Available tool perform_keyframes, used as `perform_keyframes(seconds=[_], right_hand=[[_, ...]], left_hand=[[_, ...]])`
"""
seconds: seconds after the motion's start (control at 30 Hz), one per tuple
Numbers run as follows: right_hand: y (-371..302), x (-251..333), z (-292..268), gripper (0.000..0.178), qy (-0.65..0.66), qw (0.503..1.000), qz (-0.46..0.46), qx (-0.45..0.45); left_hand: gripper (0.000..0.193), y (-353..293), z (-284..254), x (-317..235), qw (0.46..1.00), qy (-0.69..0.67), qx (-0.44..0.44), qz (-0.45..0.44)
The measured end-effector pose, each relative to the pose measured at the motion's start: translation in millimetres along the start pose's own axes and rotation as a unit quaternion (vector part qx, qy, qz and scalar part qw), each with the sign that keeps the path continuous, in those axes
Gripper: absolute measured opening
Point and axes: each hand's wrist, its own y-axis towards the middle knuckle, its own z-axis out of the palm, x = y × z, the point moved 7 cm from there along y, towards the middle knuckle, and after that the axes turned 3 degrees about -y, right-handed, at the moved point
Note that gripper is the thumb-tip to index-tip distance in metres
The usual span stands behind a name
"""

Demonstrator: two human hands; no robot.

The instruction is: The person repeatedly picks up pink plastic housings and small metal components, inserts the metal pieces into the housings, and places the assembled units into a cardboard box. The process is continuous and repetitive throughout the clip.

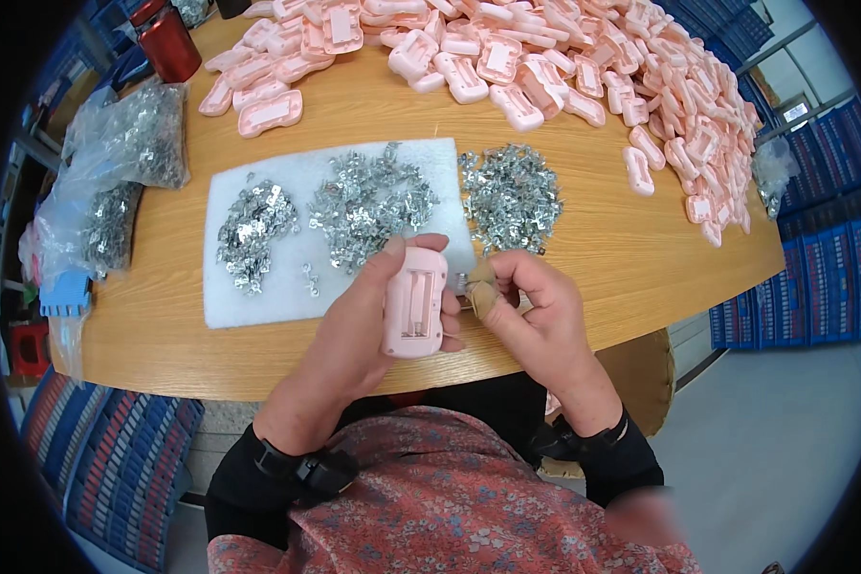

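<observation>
My left hand (346, 320) is closed around a pale pink plastic shell (417, 301) with a long battery compartment facing up. Metal contacts show at the compartment's lower end. Just to its right, my right hand (550, 316) pinches a small metal battery contact (463, 283) between thumb and forefinger, both in tan finger covers (484, 289); the fingertips partly hide the piece. Beyond my hands a white foam sheet (258, 311) bears a left pile of metal pieces (256, 230) and a larger middle pile (368, 206). Another metal pile (512, 196) lies on the wood to the right.
A big heap of pink shells (545, 57) spreads over the back and right of the wooden table (603, 277). Clear bags of metal parts (129, 153), a blue plastic piece (67, 294) and a red container (165, 43) stand left. Stacked blue trays (804, 277) flank the table.
</observation>
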Motion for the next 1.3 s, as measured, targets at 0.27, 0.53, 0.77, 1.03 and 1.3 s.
perform_keyframes(seconds=[0.27,0.53,0.77,1.03,1.3], right_hand=[[12.3,27.2,12.1,0.020,-0.195,0.968,-0.143,0.067],[11.1,35.0,20.7,0.017,-0.292,0.944,-0.137,0.068],[5.7,33.4,26.5,0.013,-0.346,0.928,-0.115,0.074],[1.3,32.1,28.2,0.014,-0.328,0.936,-0.116,0.047],[-12.6,39.8,26.8,0.038,-0.367,0.915,-0.166,0.028]], left_hand=[[0.056,-6.3,-2.3,10.7,0.997,0.033,-0.005,-0.074],[0.056,-3.5,-7.8,19.2,0.994,0.060,-0.019,-0.093],[0.056,0.9,-14.5,30.1,0.992,0.057,-0.033,-0.104],[0.056,3.8,-17.7,33.1,0.994,0.060,-0.005,-0.093],[0.055,2.2,-20.2,32.3,0.995,0.050,-0.028,-0.088]])
